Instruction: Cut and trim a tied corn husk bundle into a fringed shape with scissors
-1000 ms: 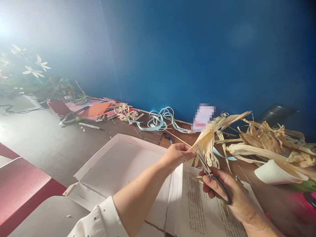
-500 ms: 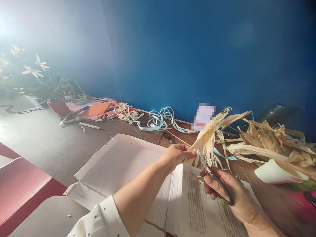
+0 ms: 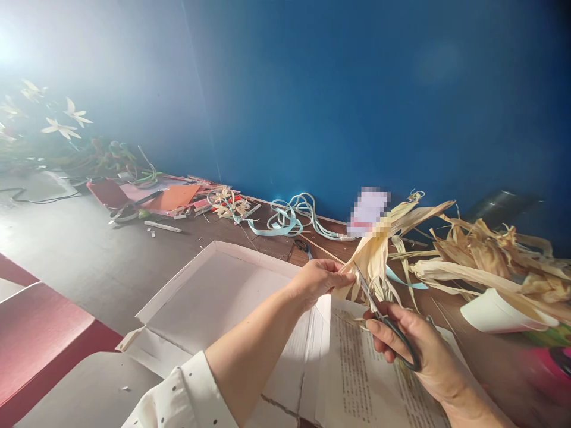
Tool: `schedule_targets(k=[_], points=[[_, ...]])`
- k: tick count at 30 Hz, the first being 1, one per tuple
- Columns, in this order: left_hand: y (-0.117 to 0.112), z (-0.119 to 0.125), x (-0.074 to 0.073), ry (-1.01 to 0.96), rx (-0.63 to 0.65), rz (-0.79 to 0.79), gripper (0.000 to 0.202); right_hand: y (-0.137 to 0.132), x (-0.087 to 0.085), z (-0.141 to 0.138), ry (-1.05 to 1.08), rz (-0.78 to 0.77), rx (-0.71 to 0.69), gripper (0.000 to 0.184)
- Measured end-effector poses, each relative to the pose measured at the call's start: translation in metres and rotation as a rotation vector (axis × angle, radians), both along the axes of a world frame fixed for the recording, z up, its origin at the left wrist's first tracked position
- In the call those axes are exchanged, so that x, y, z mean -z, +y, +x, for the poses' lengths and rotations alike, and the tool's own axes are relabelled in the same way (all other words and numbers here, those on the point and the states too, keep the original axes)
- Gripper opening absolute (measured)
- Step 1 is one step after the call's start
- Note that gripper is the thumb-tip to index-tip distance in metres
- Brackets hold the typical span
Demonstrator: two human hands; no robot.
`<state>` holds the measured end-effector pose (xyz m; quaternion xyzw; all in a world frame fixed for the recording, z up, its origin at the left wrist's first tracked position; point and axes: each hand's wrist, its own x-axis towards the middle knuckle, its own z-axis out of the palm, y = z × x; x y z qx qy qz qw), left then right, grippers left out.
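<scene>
My left hand (image 3: 319, 282) pinches the edge of a pale dried corn husk (image 3: 372, 255) between thumb and fingertips. Its lower end is split into several strips that hang over a printed sheet (image 3: 352, 368). Black-handled scissors (image 3: 395, 333) are in my right hand (image 3: 417, 345), with fingers around the handles. Their blades point up and left and lie against the husk, close to my left fingertips. Whether the blades are closed on a strip is hard to make out. Under my left forearm lies a white open cardboard box (image 3: 214, 291).
More dried husks (image 3: 486, 249) are heaped at the right, by a tipped white cup (image 3: 504, 312). Light-blue ribbon (image 3: 285, 223) and a second pair of scissors (image 3: 303, 246) lie behind the box. Coloured paper (image 3: 173, 198) lies along the blue wall (image 3: 312, 89). A red box (image 3: 49, 345) stands left.
My right-hand fingers have shifted slightly on the scissors, and the blades have moved a little against the husk. My left hand keeps its pinch in the same place.
</scene>
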<state>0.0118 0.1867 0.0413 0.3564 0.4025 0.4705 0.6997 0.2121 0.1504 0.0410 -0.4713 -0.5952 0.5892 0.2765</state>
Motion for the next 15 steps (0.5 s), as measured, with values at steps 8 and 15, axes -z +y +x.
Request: schedule_targets(k=[8,15], points=[[0.0007,-0.0026,-0.0020,0.001,0.049,0.017,0.054,0.0026,0.0048,0.0031,-0.033,0.019,0.018,0.054],[-0.0010,-0.0062,-0.0060,0.088,0.029,0.072,0.047,0.0022,0.0041,0.0029,-0.033,0.007,0.024,0.056]])
